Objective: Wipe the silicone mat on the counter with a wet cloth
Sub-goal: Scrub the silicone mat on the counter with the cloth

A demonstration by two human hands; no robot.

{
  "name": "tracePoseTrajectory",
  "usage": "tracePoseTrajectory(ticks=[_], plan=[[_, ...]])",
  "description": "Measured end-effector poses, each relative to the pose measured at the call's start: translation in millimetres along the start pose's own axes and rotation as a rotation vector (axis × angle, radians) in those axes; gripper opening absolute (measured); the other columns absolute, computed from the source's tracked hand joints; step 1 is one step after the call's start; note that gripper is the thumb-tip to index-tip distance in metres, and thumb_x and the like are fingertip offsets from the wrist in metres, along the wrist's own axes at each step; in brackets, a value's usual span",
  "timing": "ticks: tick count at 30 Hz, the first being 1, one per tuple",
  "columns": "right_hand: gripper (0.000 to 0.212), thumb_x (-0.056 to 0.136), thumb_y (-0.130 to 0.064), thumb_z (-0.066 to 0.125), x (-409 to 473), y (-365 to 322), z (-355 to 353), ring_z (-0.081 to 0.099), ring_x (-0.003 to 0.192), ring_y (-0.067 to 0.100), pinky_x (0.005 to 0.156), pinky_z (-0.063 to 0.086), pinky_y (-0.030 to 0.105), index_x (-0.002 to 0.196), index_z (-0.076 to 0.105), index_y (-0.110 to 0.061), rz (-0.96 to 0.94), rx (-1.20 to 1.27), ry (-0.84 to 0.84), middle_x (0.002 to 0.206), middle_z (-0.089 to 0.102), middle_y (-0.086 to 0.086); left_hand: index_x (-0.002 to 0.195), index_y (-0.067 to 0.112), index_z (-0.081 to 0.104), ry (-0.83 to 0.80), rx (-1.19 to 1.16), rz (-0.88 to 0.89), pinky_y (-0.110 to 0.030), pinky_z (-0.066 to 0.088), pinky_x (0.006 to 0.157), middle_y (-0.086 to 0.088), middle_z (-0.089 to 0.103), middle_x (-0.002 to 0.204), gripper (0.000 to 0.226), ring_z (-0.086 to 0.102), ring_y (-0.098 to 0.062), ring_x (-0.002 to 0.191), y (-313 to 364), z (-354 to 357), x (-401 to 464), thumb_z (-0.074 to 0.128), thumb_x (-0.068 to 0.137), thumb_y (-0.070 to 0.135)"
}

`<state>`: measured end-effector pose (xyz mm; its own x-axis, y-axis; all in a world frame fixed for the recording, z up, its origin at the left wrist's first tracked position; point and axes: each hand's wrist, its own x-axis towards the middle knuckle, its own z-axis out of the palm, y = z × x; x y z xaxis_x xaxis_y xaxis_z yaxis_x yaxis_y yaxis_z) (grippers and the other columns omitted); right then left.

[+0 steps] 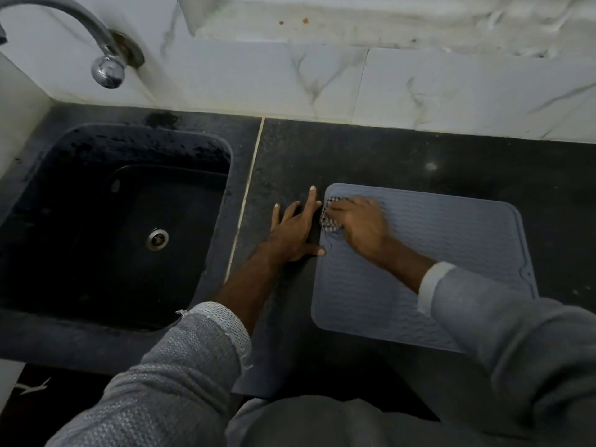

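Two hands low at grey ribbed silicone mat (429, 253), left edge: left hand (292, 232) flat, fingers spread on black counter (403, 156); right hand (361, 225), blurry, gripping checked cloth (329, 221).

The soft gray mat (435, 253) has bumpy wavy lines. The checked cloth (329, 217) under the fingers looks woven. The tap (106, 64) is shiny metal; the counter (354, 156) is dark speckled stone.

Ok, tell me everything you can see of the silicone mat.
The silicone mat is a grey-blue rectangle with rounded corners, a raised rim and wavy ribs. It lies flat on the dark counter, right of the sink. The right hand presses a checked cloth on its far left corner; the left hand lies flat on the counter, thumb touching its left edge.
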<state>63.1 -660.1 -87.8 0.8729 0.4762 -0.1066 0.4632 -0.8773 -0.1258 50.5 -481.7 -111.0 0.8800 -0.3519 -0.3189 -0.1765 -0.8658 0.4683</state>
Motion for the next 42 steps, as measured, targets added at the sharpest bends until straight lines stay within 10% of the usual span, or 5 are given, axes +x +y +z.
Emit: tracePoseTrajectory(ticks=[24,32,42], plan=[[0.039,0.085,-0.015,0.06,-50,-21,8,0.051,0.12,0.025,0.104,0.034,0.042,0.124,0.06,-0.018,0.053,0.266,0.044,0.13,0.058,0.004,0.149,0.035,-0.015,-0.007,0.03,0.116,-0.058,-0.008,0.112,0.002,0.013,0.16,0.098,0.002,-0.032,0.146,6,2,-16,0.061,0.087,0.041],[0.041,0.083,-0.01,0.061,-51,-28,-3,0.054,0.117,0.026,0.102,0.038,0.042,0.123,0.061,-0.015,0.019,0.279,-0.005,0.127,0.061,0.006,0.142,0.036,-0.03,-0.132,0.062,0.133,-0.055,-0.014,0.11,0.0,0.007,0.161,0.137,-0.005,-0.031,0.146,-7,15,-41,0.075,0.059,0.065],[0.044,0.09,-0.022,0.055,-77,-55,4,0.04,0.129,0.022,0.11,0.026,0.041,0.133,0.048,-0.022,0.096,0.08,-0.103,0.141,0.047,0.001,0.146,0.032,-0.024,-0.148,0.211,0.174,-0.053,-0.017,0.109,-0.006,0.007,0.16,0.136,-0.002,-0.03,0.146,-10,15,-39,0.071,0.057,0.073]])
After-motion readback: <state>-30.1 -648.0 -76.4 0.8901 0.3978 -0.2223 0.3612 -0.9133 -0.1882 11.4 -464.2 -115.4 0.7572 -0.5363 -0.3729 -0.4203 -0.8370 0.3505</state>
